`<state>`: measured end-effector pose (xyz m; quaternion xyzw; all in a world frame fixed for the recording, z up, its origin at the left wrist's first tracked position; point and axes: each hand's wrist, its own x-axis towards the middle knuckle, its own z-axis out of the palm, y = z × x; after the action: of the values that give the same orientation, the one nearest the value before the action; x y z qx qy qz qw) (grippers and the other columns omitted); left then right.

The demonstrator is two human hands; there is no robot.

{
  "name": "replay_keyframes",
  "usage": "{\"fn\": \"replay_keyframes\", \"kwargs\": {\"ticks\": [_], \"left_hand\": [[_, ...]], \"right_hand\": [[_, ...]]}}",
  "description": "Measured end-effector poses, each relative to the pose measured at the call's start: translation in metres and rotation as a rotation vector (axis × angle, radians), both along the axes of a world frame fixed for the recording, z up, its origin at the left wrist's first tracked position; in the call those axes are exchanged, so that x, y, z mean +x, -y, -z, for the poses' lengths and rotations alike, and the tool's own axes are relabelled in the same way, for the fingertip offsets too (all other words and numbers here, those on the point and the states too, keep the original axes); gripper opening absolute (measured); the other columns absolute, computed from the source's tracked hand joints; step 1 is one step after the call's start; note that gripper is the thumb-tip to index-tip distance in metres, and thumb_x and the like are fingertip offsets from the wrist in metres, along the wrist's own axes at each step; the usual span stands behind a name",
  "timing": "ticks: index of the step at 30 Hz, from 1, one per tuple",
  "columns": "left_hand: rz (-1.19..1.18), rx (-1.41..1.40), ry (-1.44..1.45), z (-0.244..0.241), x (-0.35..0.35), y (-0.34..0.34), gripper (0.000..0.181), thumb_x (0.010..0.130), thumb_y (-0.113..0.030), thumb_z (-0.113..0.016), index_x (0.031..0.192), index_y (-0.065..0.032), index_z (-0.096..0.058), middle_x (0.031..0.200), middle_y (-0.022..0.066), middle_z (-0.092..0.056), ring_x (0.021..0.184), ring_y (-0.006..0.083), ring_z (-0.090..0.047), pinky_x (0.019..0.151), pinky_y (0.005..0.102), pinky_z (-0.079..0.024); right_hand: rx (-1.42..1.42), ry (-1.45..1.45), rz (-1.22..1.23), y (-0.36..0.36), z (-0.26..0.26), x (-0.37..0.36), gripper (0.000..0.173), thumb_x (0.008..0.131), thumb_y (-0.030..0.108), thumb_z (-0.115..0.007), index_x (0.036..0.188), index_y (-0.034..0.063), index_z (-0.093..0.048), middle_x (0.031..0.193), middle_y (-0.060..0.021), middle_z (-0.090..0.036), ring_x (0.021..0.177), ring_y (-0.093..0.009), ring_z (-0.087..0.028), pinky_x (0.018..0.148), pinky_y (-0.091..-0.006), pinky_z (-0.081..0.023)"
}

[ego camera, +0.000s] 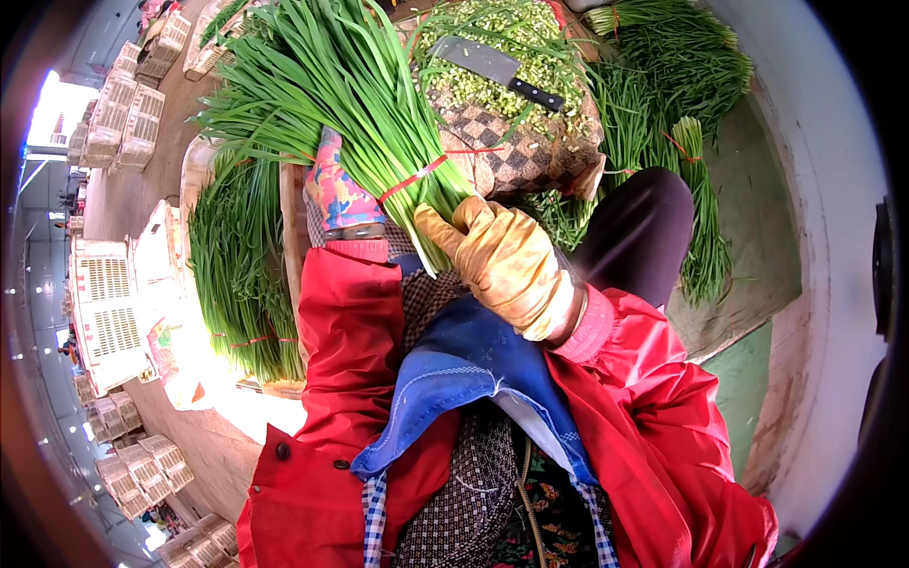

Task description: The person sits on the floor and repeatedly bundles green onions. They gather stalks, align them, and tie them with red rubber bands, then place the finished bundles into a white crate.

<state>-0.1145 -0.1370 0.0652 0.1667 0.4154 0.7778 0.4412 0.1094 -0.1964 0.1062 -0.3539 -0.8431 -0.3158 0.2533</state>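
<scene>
A banded bundle of green garlic chives (369,121) slants across the space before me, leaves pointing up and left. A red band circles it near the pale stem ends. My right hand (508,266), in a stained yellow glove, grips the stem ends, its index finger lying along them. My left hand (344,188), in a patterned cloth glove, holds the bundle from beneath; leaves hide its fingers. Just beyond, a cleaver (497,71) with a black handle lies on chopped stem trimmings (454,89), over a checkered cloth-covered block (525,153).
A crate (291,248) at left holds more chive bundles (241,263). Tied bundles (667,64) lie at upper right, and one bundle (699,213) lies beside my knee. A white wall (831,234) bounds the right. Stacked plastic crates (106,305) stand across the floor at left.
</scene>
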Motion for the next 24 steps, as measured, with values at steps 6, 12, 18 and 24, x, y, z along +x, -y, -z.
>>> {"fn": "replay_keyframes", "kwargs": {"ticks": [6,12,18,24], "left_hand": [[0.125,0.084,0.040,0.010,-0.008,-0.004,0.038,0.100,-0.026,-0.044,0.127,-0.0016,-0.053,0.123,0.0138,-0.060,0.107,0.0275,-0.061,0.092,0.0404,-0.051],[0.133,0.095,0.077,0.010,-0.009,-0.004,0.039,0.095,-0.020,-0.054,0.126,0.0032,-0.053,0.116,0.0152,-0.063,0.095,0.0259,-0.067,0.080,0.0378,-0.059],[0.180,0.068,0.054,0.014,-0.016,-0.006,0.036,0.095,-0.018,-0.053,0.125,0.0032,-0.053,0.116,0.0164,-0.063,0.095,0.0269,-0.067,0.080,0.0391,-0.059],[0.234,0.063,0.194,-0.001,-0.002,-0.001,0.038,0.096,-0.020,-0.054,0.127,0.0029,-0.051,0.119,0.0173,-0.061,0.098,0.0289,-0.066,0.084,0.0418,-0.058]], "right_hand": [[-0.866,-0.907,-0.538,-0.008,0.018,0.002,0.011,0.086,0.009,-0.063,0.097,0.0099,-0.066,0.069,-0.0075,-0.053,0.063,-0.023,-0.058,0.053,-0.0356,-0.046],[-1.068,-0.735,-0.420,-0.017,0.002,0.017,0.029,0.080,0.013,-0.070,0.105,0.0076,-0.056,0.087,-0.0120,-0.061,0.078,-0.032,-0.063,0.068,-0.0378,-0.051],[-1.059,-0.757,-0.461,-0.028,0.008,0.023,0.031,0.081,0.014,-0.068,0.109,0.0091,-0.055,0.087,-0.0133,-0.064,0.072,-0.032,-0.065,0.063,-0.0397,-0.052],[-1.206,-0.996,-0.597,-0.038,0.002,0.029,0.027,0.085,0.005,-0.066,0.111,0.0055,-0.060,0.085,-0.0093,-0.064,0.073,-0.019,-0.063,0.068,-0.0310,-0.052]]}}
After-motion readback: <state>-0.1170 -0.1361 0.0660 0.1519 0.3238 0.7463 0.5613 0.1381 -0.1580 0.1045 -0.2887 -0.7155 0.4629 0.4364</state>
